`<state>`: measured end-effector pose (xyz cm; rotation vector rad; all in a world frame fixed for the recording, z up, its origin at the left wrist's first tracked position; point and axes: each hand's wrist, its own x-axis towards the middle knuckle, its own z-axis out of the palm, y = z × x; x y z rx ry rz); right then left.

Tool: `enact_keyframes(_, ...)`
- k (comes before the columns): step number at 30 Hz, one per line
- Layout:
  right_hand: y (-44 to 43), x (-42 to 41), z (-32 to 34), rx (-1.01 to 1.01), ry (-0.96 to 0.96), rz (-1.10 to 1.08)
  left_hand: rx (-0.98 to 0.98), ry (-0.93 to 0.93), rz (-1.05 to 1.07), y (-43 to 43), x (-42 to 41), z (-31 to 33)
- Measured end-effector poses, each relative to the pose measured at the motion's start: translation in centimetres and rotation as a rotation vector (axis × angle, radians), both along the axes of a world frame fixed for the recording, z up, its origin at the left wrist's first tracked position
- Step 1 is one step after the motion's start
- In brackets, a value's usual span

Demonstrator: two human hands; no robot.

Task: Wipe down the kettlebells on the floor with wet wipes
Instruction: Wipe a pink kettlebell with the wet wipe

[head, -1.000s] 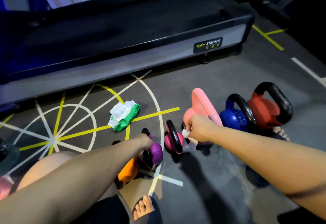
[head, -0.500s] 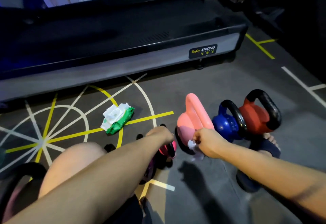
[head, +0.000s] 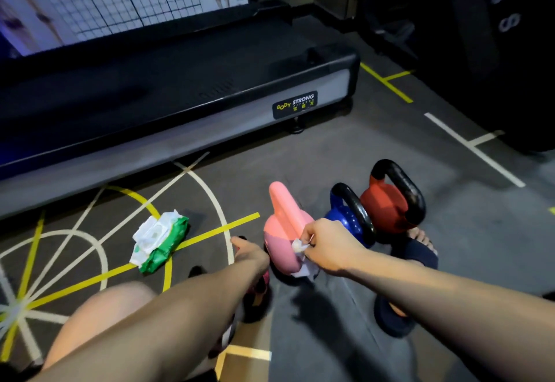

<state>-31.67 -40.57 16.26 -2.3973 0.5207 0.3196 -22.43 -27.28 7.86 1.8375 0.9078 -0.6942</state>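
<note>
The right hand (head: 327, 246) pinches a crumpled wet wipe (head: 300, 246) against the pink kettlebell (head: 285, 231), which stands on the floor. Just to its right, the blue kettlebell (head: 345, 219) and red kettlebell (head: 387, 207) probably await wiping. The left hand (head: 250, 254) reaches down at its left, and I cannot tell what its fingers are doing.

We find left hand (head: 250, 254) fingers hidden past wrist; grip unreadable to us. Mostly under left forearm (head: 186, 306): magenta kettlebell (head: 259, 288). Half buried in right hand (head: 330, 249): wet wipe (head: 298, 245).

A gym: treadmill (head: 180, 105), colored kettlebells (head: 387, 204), taped floor markings (head: 210, 233), weight plates (head: 507, 6).
</note>
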Motion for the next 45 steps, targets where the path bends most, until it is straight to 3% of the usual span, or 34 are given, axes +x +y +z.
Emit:
enact_keyframes(1, 0.1, 0.2, 0.2, 0.004, -0.004, -0.004, -0.049, -0.054, -0.034, -0.2, -0.1, 0.4)
enact_keyframes(5, 0.3, 1.1, 0.9, 0.017, -0.014, 0.005, 0.163, -0.081, -0.223, -0.3, -1.0, -0.1)
enact_keyframes(8, 0.0, 1.8, 2.1, -0.015, -0.024, 0.027, 0.275, -0.098, -0.547, 0.4, -1.3, 0.9)
enact_keyframes(14, 0.1, 2.5, 7.0, -0.009, -0.028, -0.005, 0.25, -0.203, -0.89, 2.2, -5.3, 5.9)
enact_keyframes(20, 1.9, 2.6, 12.5, 0.21, -0.219, -0.076, 0.111, -0.293, -0.792, 1.3, -7.4, 12.4)
enact_keyframes(26, -1.9, 0.0, 17.4, 0.327, -0.338, -0.17, 0.071, -0.513, -0.739, -0.2, -6.6, 17.9)
enact_keyframes(31, -5.2, -1.0, 16.6, 0.184, -0.333, -0.292, 0.005, -0.647, -0.557, -1.3, -5.2, 21.3)
enact_keyframes(36, -5.5, -1.5, 14.7, -0.102, -0.128, -0.163, 0.02, -0.759, -0.556, -3.4, -3.9, 23.0)
enact_keyframes(41, -7.6, -0.2, 15.0, -0.123, -0.045, -0.109, 0.074, -0.784, -0.524, -4.8, -0.5, 22.5)
enact_keyframes(45, -10.4, 1.2, 14.8, -0.048, -0.033, -0.185, 0.118, -0.814, -0.597, -6.3, 1.3, 20.5)
